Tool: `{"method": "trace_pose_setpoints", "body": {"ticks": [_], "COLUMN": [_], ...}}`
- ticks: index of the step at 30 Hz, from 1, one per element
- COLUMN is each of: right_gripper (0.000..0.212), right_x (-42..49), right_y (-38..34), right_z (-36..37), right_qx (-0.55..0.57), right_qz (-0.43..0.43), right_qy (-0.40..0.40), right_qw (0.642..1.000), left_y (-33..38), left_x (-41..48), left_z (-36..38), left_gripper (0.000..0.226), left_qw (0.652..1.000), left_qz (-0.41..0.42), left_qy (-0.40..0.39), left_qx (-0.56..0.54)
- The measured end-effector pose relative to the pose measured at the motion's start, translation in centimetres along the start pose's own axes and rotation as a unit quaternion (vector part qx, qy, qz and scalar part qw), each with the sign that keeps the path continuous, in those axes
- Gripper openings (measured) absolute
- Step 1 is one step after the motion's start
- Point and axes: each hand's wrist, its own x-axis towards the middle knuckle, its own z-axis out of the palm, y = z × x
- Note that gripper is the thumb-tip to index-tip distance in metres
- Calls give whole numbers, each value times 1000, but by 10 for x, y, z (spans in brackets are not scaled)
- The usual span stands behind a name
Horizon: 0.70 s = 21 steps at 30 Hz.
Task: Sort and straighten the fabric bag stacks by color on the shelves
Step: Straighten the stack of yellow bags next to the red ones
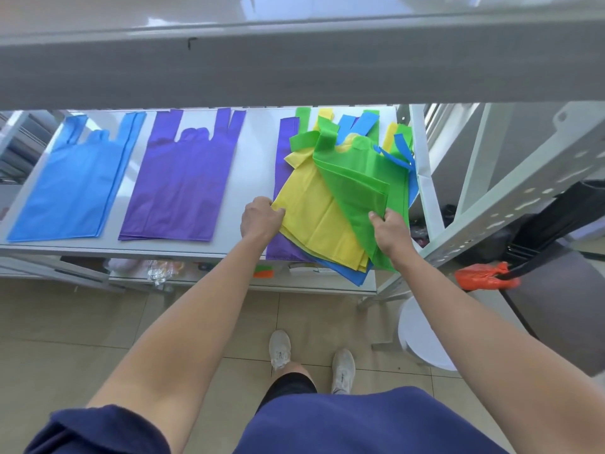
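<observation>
Now my left grip [262, 219] is pinching the near corner of the yellow bag [319, 221], fingers curled on it, while my right grip [391, 232] is clamping the edge of the green bag [357, 185] lying over it on the mixed pile [284, 249]. Left of my left grip, the purple stack [183, 185] and, farther left, the blue stack [75, 188] are lying flat on the shelf [258, 152].

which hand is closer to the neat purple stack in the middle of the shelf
Left. The left hand grips the yellow bag just right of the purple stack; the right hand holds the green bag farther right.
</observation>
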Motion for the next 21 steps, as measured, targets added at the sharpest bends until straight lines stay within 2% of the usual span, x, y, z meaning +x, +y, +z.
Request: {"method": "trace_pose_setpoints", "body": {"ticks": [2, 4, 6, 7, 9, 11, 14, 16, 19, 21], "right_gripper": [59, 58, 55, 53, 51, 46, 30, 25, 27, 30], "right_x": [0, 2, 3, 3, 5, 4, 4, 1, -7, -13], "right_y": [-2, -1, 0, -1, 0, -1, -3, -3, -4, -8], "right_z": [-2, -3, -3, -3, -3, -5, -7, -8, -6, -4], "right_qx": [0, 4, 4, 0, -11, -16, -58, -106, -154, -166], "right_qz": [-4, -4, 0, -1, -7, -17, -48, -87, -143, -169], "right_qy": [0, 1, -1, 1, 9, 8, 4, -5, -30, -45], "right_qw": [1000, 1000, 1000, 1000, 1000, 1000, 997, 991, 977, 971], "left_y": [5, 13, 23, 26, 33, 40, 52, 55, 52, 50], "left_x": [-5, -11, -14, -13, -11, -11, -10, -11, -7, 3], "left_z": [-6, -12, -18, -20, -22, -25, -26, -24, -27, -34], "left_gripper": [38, 46, 49, 49, 47, 37, 26, 13, 4, 20], "left_qw": [997, 983, 976, 983, 996, 972, 912, 876, 848, 836], "left_qz": [-3, 3, 14, 12, -3, -21, -26, -36, -81, -124], "left_qy": [-8, 18, 21, -1, -85, -149, -215, -256, -315, -329], "left_qx": [82, 180, 216, 183, 6, -178, -350, -406, -419, -421]}}
